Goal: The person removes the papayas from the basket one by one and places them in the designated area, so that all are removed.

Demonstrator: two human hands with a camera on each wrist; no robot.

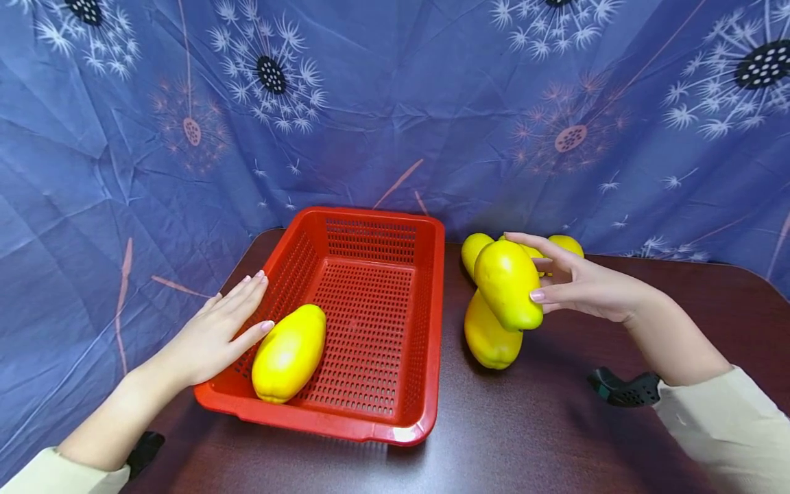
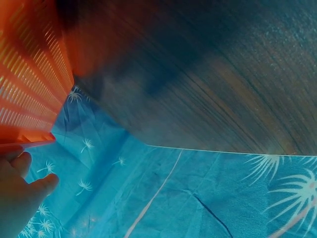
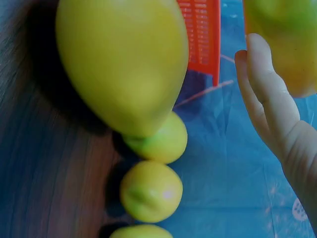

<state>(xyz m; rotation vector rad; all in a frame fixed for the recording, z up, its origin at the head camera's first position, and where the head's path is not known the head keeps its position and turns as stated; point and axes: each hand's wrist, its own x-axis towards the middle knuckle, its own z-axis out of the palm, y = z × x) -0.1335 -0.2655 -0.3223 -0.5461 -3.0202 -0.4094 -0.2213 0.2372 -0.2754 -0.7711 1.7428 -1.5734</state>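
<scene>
A red plastic basket (image 1: 432, 329) stands on the table. Inside its front left part lies a yellow papaya (image 1: 290, 353). My left hand (image 1: 212, 329) rests over the basket's left rim with straight fingers, its thumb tip beside that papaya; whether they touch I cannot tell. To the right of the basket, my right hand (image 1: 583, 285) grips another papaya (image 1: 507, 285) with a greenish end, raised above the table. Below and partly behind it a third papaya (image 1: 492, 343) lies on the table. In the right wrist view, the fingers (image 3: 275, 94) press against the held papaya (image 3: 287, 49).
Several smaller-looking yellow fruits (image 1: 474, 250) sit in a row at the table's back edge, partly hidden by the right hand and the held papaya. A blue curtain (image 1: 395, 123) with dandelion prints hangs behind the dark wooden table (image 1: 506, 432).
</scene>
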